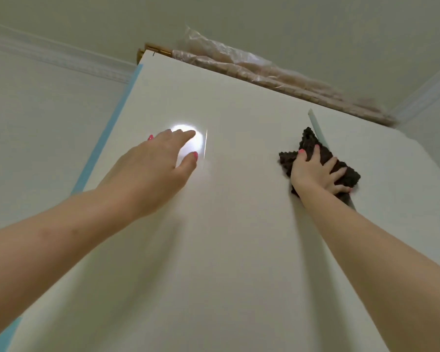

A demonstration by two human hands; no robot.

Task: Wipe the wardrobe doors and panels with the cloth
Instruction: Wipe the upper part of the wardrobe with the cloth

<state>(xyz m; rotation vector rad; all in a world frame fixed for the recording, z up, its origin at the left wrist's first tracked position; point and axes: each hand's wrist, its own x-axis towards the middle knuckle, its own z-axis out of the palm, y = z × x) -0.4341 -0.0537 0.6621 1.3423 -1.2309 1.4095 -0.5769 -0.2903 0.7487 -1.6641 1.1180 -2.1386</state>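
Observation:
I look up at a tall white wardrobe door. My right hand presses a dark brown textured cloth flat against the door's right edge, fingers spread over it, beside the seam to the neighbouring door. My left hand lies against the same door higher on the left, fingers nearly straight, holding nothing. A bright round glare shines on the glossy panel by its fingertips.
Plastic-wrapped rolled bundles lie on top of the wardrobe, close under the ceiling. A light blue strip runs down the door's left edge next to the wall. Ceiling moulding runs along the left.

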